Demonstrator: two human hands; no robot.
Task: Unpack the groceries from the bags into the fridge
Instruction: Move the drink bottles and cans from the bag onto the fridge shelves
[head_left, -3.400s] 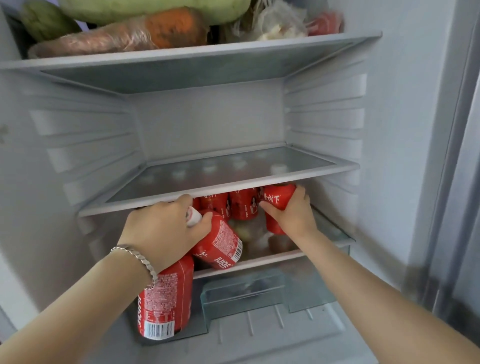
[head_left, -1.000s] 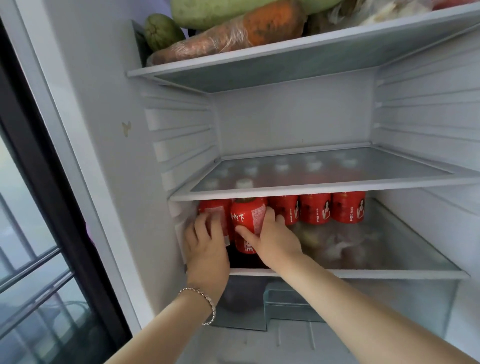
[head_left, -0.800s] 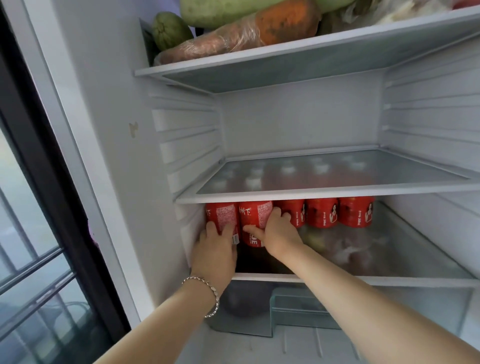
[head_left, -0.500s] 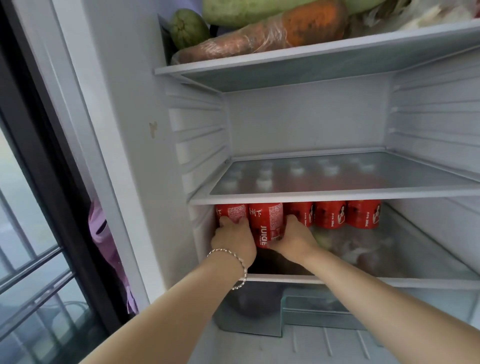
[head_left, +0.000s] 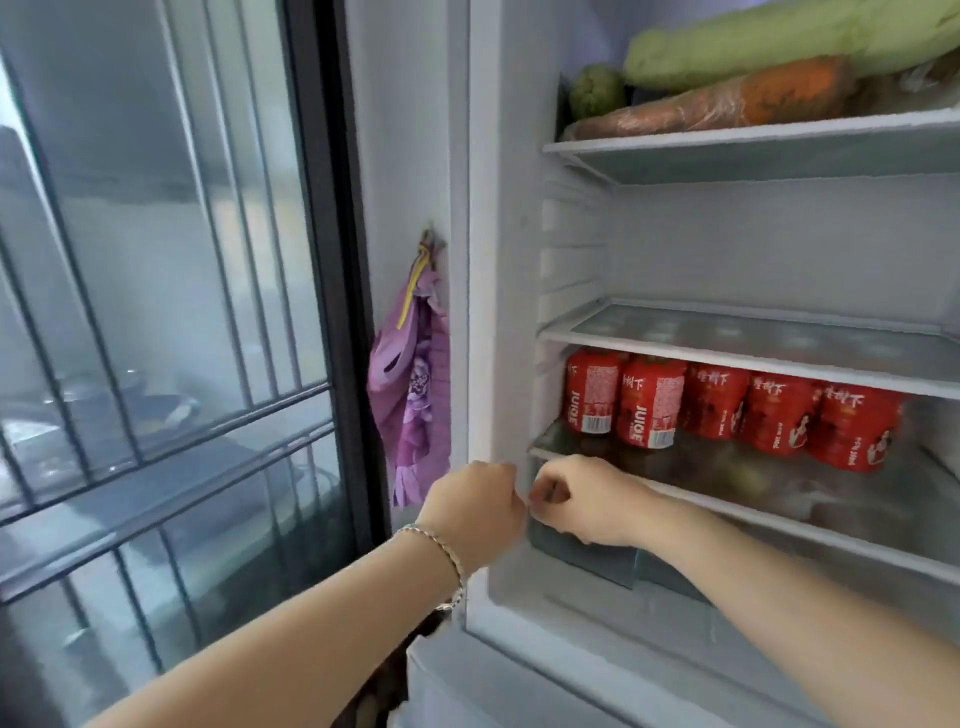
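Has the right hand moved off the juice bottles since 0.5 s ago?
Yes. The right hand came back and down from the juice bottles, now below the shelf edge.

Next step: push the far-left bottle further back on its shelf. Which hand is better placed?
Right, probably. The right hand is inside the opening, just below the shelf edge and under the far-left bottle. The left hand is in front of the fridge's side frame. Both look empty.

The juice bottles (head_left: 724, 408) are red with white lettering and white label panels. The fridge (head_left: 753, 249) is white inside. The carrot (head_left: 727, 104) is orange, the gourd (head_left: 779, 39) pale green, the round vegetable (head_left: 597, 91) darker green. The hanging cloth (head_left: 415, 395) is purple, flower-printed, with a yellow strip.
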